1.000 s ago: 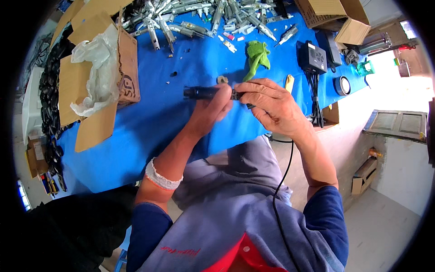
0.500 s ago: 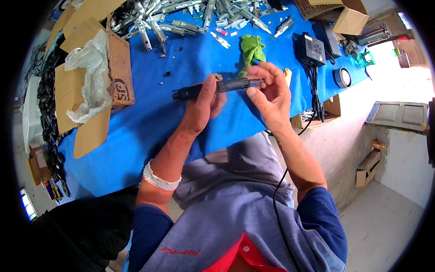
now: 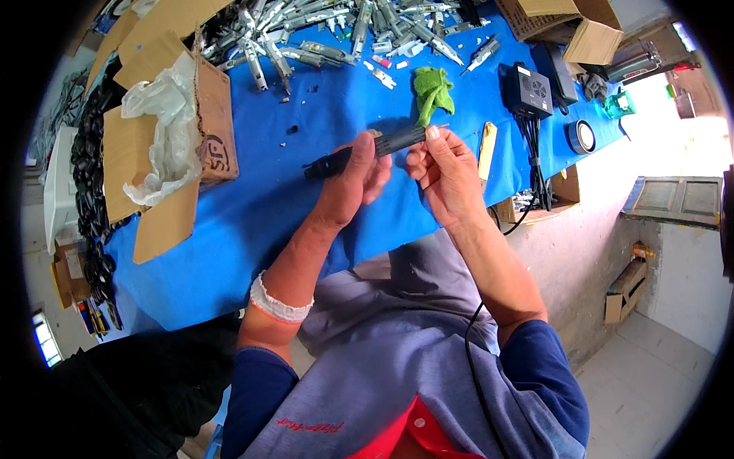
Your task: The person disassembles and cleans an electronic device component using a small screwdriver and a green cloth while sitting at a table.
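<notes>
My left hand [image 3: 355,176] grips a black cylindrical handheld tool [image 3: 327,165], tilted slightly up to the right. My right hand [image 3: 443,172] has its thumb and fingers closed on the narrow right end of that tool, where a thin metal tip pokes out past my thumb. A small tan object just behind my left thumb is too hidden to make out. A green cloth [image 3: 434,92] lies beyond the tool on the blue-covered table [image 3: 267,130], with a small dark bit [image 3: 293,129] to its left and a flat yellowish strip [image 3: 485,151] at the right.
An open cardboard box [image 3: 214,130] with clear plastic stands at left, beside dark coiled items [image 3: 89,187]. Metal parts [image 3: 359,30] are heaped at the back. A black fan-vented unit [image 3: 530,90] with cables, a round ring [image 3: 581,138] and another box [image 3: 581,30] are at right.
The tool has tilted, its right end rising. My right hand moved from over the tool to below its tip, briefly spreading its fingers, and now pinches that end. The trailing cord hangs lower.
</notes>
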Motion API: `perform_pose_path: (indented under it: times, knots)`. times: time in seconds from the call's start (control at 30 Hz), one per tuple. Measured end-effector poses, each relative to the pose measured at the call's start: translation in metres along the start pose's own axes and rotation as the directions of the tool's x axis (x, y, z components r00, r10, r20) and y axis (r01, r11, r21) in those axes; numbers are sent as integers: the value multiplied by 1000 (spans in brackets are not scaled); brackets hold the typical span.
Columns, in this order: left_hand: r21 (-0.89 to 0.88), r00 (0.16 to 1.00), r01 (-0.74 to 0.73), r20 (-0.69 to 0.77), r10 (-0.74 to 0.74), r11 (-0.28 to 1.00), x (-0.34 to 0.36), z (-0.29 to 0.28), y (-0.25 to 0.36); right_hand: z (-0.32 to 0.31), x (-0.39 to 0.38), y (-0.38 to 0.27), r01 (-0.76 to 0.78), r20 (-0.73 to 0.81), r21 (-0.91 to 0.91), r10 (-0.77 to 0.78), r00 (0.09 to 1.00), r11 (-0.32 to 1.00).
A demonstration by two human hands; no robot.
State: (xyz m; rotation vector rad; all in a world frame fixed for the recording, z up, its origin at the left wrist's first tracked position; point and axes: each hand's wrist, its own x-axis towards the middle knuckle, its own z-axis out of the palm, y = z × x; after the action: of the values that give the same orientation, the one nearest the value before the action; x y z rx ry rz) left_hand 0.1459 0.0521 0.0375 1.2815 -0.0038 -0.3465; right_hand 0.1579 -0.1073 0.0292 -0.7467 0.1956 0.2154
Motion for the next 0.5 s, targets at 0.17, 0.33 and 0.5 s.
perform_pose_path:
  times: [0.17,0.33,0.5]
  knots:
    - [172,987,-150,-37,159,974,-3,3,-8,19,-6,-11,-167,-114,-178,148,982,970]
    - [250,961,-262,-17,275,932,0,7,-12,25,-5,-9,-71,0,-417,78,997,906]
    - [115,988,-149,-29,153,982,-1,0,-12,18,1,-14,23,163,-485,64,985,874]
